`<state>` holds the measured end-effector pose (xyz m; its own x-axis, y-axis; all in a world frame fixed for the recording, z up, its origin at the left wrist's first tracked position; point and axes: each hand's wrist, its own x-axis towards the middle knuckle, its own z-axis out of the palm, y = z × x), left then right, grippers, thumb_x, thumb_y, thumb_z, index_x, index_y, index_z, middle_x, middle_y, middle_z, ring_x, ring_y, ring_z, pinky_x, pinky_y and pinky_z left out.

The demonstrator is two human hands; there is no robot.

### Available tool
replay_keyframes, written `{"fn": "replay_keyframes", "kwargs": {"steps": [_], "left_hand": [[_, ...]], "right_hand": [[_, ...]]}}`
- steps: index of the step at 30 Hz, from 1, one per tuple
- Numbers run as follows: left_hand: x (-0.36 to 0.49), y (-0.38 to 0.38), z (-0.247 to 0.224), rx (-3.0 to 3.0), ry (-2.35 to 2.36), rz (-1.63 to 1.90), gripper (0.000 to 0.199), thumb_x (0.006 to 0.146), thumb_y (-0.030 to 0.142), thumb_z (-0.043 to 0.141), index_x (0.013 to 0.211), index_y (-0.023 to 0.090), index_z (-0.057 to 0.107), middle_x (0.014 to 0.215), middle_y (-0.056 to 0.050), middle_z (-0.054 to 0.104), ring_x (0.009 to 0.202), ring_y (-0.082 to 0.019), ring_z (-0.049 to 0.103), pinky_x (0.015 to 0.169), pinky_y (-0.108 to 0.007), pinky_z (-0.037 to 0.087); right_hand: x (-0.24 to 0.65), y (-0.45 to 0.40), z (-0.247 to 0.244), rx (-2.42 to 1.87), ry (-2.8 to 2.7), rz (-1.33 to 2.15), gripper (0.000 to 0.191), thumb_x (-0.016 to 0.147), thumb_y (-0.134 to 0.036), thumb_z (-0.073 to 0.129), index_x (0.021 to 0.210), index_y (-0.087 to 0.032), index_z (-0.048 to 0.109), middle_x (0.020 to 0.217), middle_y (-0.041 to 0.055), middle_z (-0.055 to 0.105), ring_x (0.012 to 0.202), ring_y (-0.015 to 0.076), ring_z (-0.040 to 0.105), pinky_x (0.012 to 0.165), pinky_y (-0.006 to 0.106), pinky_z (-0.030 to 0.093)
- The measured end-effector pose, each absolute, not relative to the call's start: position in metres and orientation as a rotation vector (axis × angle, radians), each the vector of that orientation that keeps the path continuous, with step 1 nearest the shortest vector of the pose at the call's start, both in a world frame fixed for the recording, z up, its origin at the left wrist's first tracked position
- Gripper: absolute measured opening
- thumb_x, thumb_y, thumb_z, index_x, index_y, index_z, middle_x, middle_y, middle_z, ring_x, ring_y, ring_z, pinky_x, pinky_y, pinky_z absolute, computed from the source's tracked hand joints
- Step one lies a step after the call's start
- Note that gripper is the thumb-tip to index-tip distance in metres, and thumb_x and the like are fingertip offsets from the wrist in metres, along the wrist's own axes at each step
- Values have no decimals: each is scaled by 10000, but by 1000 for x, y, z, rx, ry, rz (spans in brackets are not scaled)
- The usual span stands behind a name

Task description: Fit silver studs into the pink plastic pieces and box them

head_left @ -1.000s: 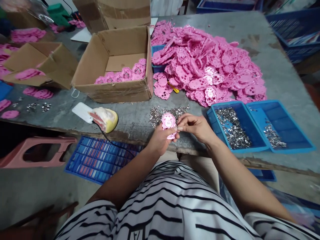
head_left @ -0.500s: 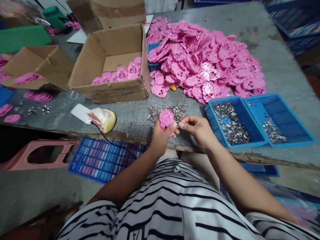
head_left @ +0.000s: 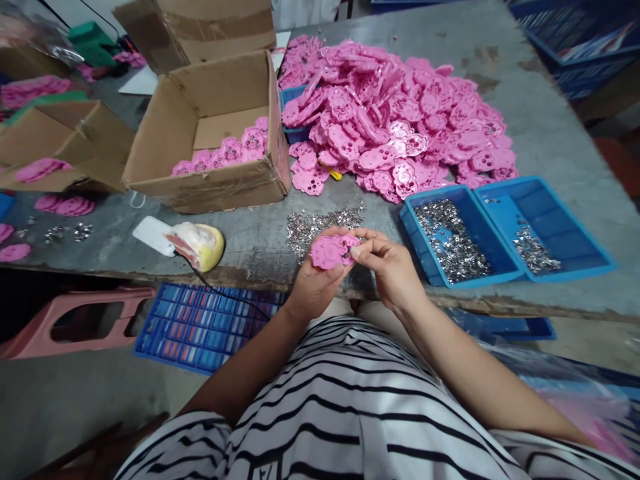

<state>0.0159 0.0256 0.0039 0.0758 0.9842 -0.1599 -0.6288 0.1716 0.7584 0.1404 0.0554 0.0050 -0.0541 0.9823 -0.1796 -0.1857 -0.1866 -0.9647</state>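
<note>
My left hand (head_left: 316,288) grips a pink plastic piece (head_left: 330,251), flat with a scalloped edge and small holes at its right end. The thumb and fingertips of my right hand (head_left: 387,263) are pinched at that holed end; whether a small metal part is between them is too small to tell. Just behind both hands lies a loose heap of small shiny metal parts (head_left: 320,223). Right of my right hand is a blue bin (head_left: 425,250) with many such parts, and beside it a second blue bin (head_left: 590,250) with fewer.
A large pile of pink pieces (head_left: 400,120) covers the table's back. An open cardboard box (head_left: 205,193) holds more pink pieces. A yellow-and-white object (head_left: 200,243) with a black cable sits near the front edge. A pink stool (head_left: 75,327) and blue crate (head_left: 200,327) are below.
The pink piece has turned from upright to lying sideways in my left hand. My right hand has come in to its holed end. The whole view has shifted slightly.
</note>
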Motion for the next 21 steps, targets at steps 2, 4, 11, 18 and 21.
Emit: {"fn": "replay_keyframes", "kwargs": {"steps": [2,4,11,18,21], "left_hand": [[17,26,6,615,812,1326,585,551,372,876,1056,280,595,1272,-54,600,1247,-239,516,1040,-377,452],[19,27,8,634,840,1346,603,520,404,888,1032,272,598,1237,-55,611,1222,-240,528,1043,-384,445],[20,27,8,653,837,1362,574,532,388,889,1016,262,607,1177,-47,619,1192,-231,538,1078,-395,408],[19,27,2,646,739,1392,527,594,300,867,1048,280,601,1182,-19,596,1201,-197,530,1090,-389,393],[18,27,0,656,762,1394,534,584,310,872,1040,274,595,1186,-21,596,1202,-201,535,1078,-385,403]], "right_hand": [[139,54,6,-1174,-994,1489,312,558,-458,854,539,-210,666,1092,73,648,1098,262,550,1055,449,342],[139,53,6,-1184,-995,1499,324,557,-468,854,535,-210,660,1108,75,653,1103,268,548,1057,455,339],[140,55,8,-1193,-1042,1485,294,600,-413,829,537,-198,639,1065,86,647,1101,261,547,1035,428,352],[140,55,6,-1187,-1068,1474,256,603,-384,820,556,-205,643,983,64,633,1057,252,559,977,412,395],[139,55,5,-1178,-1063,1470,236,603,-371,814,566,-209,647,984,58,629,1035,242,561,971,407,397]]}}
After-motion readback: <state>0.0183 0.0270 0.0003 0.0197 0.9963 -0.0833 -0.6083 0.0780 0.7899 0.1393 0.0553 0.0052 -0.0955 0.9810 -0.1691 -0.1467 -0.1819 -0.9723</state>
